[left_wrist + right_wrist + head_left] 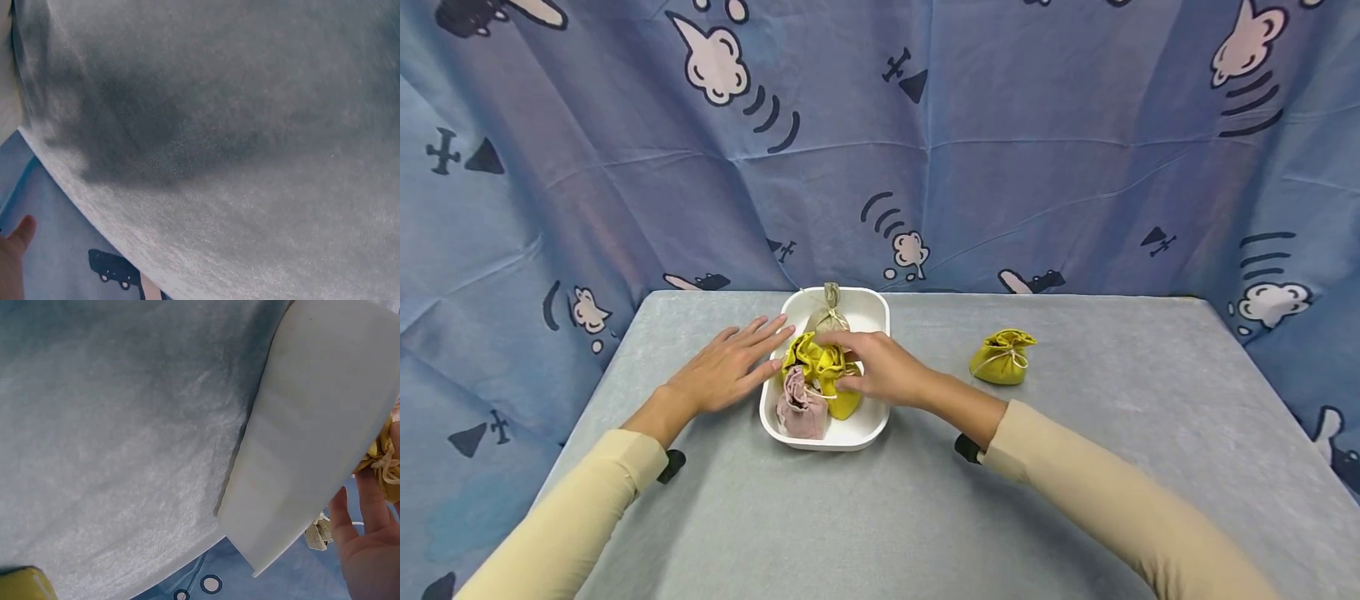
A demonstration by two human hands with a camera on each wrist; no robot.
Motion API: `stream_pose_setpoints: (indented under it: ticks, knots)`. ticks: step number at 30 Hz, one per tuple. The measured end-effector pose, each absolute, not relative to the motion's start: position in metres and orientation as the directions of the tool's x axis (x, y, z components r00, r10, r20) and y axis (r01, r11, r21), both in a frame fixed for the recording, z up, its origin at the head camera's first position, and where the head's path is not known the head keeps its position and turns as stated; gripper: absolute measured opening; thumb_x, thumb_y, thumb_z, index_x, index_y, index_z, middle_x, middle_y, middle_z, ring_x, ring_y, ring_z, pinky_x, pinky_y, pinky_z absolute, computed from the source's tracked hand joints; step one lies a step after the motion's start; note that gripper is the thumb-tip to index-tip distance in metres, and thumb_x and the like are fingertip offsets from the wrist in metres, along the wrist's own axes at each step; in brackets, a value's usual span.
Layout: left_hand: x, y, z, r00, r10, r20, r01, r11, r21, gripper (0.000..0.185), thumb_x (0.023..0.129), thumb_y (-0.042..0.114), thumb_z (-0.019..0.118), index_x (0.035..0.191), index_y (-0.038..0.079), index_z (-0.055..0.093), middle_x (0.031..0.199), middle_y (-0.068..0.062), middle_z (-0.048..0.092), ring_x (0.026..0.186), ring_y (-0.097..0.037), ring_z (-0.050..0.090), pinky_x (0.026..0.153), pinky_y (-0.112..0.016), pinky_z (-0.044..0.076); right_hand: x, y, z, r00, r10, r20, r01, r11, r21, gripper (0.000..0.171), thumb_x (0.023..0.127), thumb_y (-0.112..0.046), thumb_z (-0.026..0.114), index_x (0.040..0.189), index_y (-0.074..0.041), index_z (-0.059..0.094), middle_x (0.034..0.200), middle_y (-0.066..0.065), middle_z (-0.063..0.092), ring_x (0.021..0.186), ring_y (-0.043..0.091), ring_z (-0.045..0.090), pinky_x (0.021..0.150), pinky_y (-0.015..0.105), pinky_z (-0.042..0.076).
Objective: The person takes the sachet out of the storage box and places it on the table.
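**Hands at the white tray of little bags**

A white tray (874, 429) sits on the grey table (925, 517). Three small cloth bags lie inside it. A yellow bag (820, 367) is in the middle, a pink bag (800, 408) is at the near end, and a tan bag (829, 315) stands at the far end with its tied top up.

The right hand (880, 367) reaches into the tray from the right side. Its fingers curl around the yellow bag and pinch it near the tied top, where the cloth bunches up and is easy to grab. The right wrist view shows the tray wall (312, 425) close by, with a bit of yellow cloth next to the fingers.

The left hand (730, 367) lies flat on the table with its fingers straight. The fingertips touch the left rim of the tray. This looks like a way to keep the tray from sliding while the other hand works.

One more yellow bag, the second yellow bag (1002, 357), sits alone on the table, well to the right of the tray. A blue curtain (1000, 167) with cartoon clouds hangs behind it all.
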State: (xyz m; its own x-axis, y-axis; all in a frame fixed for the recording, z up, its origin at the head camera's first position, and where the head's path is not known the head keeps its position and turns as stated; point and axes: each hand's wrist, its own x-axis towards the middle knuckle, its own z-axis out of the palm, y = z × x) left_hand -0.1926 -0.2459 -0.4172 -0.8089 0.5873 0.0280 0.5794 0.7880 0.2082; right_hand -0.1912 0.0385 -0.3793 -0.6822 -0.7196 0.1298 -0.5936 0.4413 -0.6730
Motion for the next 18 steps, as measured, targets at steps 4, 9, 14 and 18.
stream_pose_setpoints:
  ticks: [4,9,14,18]
  knots:
    - [-0.1926,-0.2454,-0.4162,-0.807,0.59,0.025,0.581,0.787,0.208,0.058,0.107,0.047,0.035,0.159,0.023,0.028,0.165,-0.002,0.02,0.15,-0.033,0.02,0.114,-0.06,0.024,-0.1906,0.0402,-0.3778,-0.694,-0.708,0.129,-0.61,0.484,-0.628,0.057,0.081,-0.004,0.082,0.134,-0.006,0.061,0.132,0.009,0.064,0.114,0.022,0.063,0.099,0.032,0.049]
    - [-0.1927,-0.2452,-0.4151,-0.809,0.588,0.017,0.579,0.79,0.204,0.058,0.107,0.047,0.034,0.159,0.023,0.028,0.165,-0.002,0.02,0.15,-0.033,0.02,0.114,-0.06,0.024,-0.1902,0.042,-0.3768,-0.699,-0.7,0.142,-0.626,0.504,-0.595,0.051,0.082,-0.005,0.081,0.129,-0.008,0.065,0.13,0.005,0.066,0.116,0.021,0.062,0.102,0.037,0.047]
    - [-0.1928,-0.245,-0.4143,-0.81,0.587,0.013,0.576,0.791,0.206,0.058,0.107,0.048,0.034,0.159,0.023,0.028,0.165,-0.002,0.02,0.15,-0.033,0.02,0.114,-0.06,0.024,-0.1891,0.0449,-0.3761,-0.695,-0.696,0.18,-0.638,0.482,-0.6,0.048,0.081,-0.003,0.081,0.127,-0.006,0.067,0.128,0.007,0.067,0.113,0.022,0.064,0.098,0.037,0.05]
    - [-0.1934,-0.2455,-0.4156,-0.809,0.588,0.014,0.578,0.791,0.201,0.058,0.107,0.048,0.034,0.159,0.023,0.028,0.165,-0.001,0.02,0.15,-0.033,0.02,0.114,-0.06,0.025,-0.1881,0.0462,-0.3749,-0.685,-0.701,0.2,-0.651,0.465,-0.6,0.046,0.082,-0.002,0.08,0.126,-0.005,0.067,0.126,0.008,0.068,0.109,0.02,0.065,0.094,0.034,0.052]
